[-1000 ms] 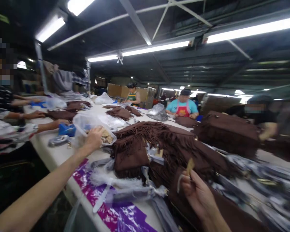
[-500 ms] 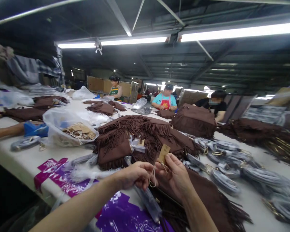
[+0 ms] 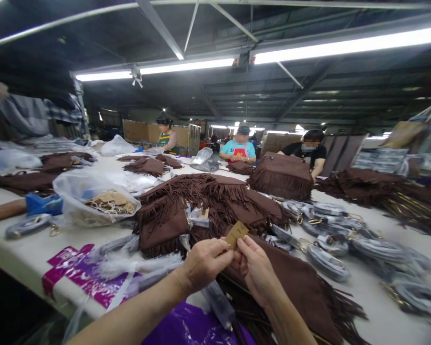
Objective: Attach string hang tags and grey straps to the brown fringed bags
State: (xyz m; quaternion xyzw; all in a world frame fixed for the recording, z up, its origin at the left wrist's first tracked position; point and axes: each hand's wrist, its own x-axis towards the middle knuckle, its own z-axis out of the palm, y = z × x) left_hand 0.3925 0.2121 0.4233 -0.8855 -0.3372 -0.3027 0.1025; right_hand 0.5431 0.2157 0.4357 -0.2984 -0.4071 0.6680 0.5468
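A small tan cardboard hang tag (image 3: 237, 235) is held up between my two hands. My right hand (image 3: 253, 263) pinches its lower right edge with thumb and fingers. At the tag's lower left corner my left hand (image 3: 206, 261) is closed, fingertips pressed together where the tag's cord was; the cord is hidden now. Below my hands lies a brown fringed bag (image 3: 301, 287), its fringe spread to the right. Just beyond them is a heap of similar brown fringed bags (image 3: 215, 191), with a wrapped piece and a tan tag on one.
A clear plastic bag (image 3: 68, 196) of tan tags with cords stands at left, near another person's blue-cuffed arm (image 3: 43, 203). Plastic-wrapped coiled straps (image 3: 326, 261) cover the right side. Purple plastic packaging (image 3: 187, 321) lies in front. Several people work across the table.
My left hand has moved up to the tag's corner, and the dangling cord loop is out of sight. The tag is lower and tilted more to the right.
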